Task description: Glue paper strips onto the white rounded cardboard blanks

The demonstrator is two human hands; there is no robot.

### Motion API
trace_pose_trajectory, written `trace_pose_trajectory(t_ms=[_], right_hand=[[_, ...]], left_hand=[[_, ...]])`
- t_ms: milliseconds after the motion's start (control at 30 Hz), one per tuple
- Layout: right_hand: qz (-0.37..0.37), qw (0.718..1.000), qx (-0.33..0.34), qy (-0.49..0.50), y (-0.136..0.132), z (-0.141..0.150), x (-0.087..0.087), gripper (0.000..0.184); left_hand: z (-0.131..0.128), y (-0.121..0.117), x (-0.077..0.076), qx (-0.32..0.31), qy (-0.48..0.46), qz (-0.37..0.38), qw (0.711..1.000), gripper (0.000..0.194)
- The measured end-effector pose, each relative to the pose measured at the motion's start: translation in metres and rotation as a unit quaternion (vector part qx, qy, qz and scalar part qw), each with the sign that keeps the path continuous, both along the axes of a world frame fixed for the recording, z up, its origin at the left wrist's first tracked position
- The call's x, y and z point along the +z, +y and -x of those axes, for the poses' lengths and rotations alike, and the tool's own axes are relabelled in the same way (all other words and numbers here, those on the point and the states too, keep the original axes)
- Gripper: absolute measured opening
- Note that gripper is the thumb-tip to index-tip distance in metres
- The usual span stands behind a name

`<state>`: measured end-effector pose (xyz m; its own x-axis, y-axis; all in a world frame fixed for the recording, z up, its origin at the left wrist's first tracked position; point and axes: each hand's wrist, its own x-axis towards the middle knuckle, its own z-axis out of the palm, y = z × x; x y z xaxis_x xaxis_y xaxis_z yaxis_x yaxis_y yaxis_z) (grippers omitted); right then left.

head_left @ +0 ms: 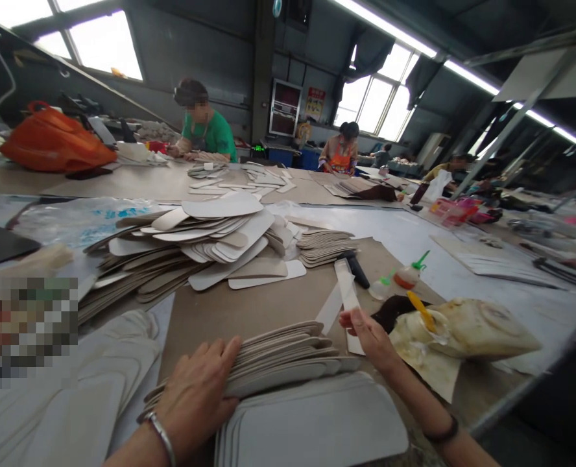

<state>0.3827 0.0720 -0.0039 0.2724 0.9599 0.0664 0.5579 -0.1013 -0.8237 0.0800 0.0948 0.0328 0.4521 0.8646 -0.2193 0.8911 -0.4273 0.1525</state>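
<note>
Looks like a big white table, partly covered by a flat brown sheet. Holds a big messy heap of flat pieces with a small neat stack beside it. Also holds front stacks of pale pieces, two little bottles with green tips, and a yellowish jug lying on its side.

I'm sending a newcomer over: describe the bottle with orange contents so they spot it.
Find the big yellowed jug to the right of the person's right hand. Just beyond its left end is the green-tipped bottle; the smaller bottle to its left looks pale, while this one's contents are orange.
</note>
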Motion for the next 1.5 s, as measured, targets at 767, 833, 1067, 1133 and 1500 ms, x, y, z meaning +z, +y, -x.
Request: trace_pose_trajectory(t_ms=[767,833,1067,1133,1500], right_hand=[[-0.054,0.998,0.033,0.023,0.05,0.072,-0.006,0.039],[-0.06,0.997,0.054,0.006,0.05,0.072,-0.007,0.037],[-0.056,0.996,0.049,-0.038,0.058,0.076,-0.015,0.041],[-0.056,0.996,0.06,-0.039,0.058,0.075,-0.016,0.041],[-0.195,0.963,0.015,-0.185,-0.013,0.056,-0.008,0.022]], left_hand=[[0.0,0.022,-0.003,0.002,0.02,-0.065,0.998,0.072],[0.005,0.022,-0.003,0.027,0.02,-0.061,0.998,0.076],[0.01,0.026,-0.007,0.061,0.056,-0.02,0.996,0.088],[0.007,0.027,-0.009,0.055,0.068,-0.028,0.996,0.089],[0.017,0.026,-0.035,0.015,0.054,-0.088,0.995,0.079]])
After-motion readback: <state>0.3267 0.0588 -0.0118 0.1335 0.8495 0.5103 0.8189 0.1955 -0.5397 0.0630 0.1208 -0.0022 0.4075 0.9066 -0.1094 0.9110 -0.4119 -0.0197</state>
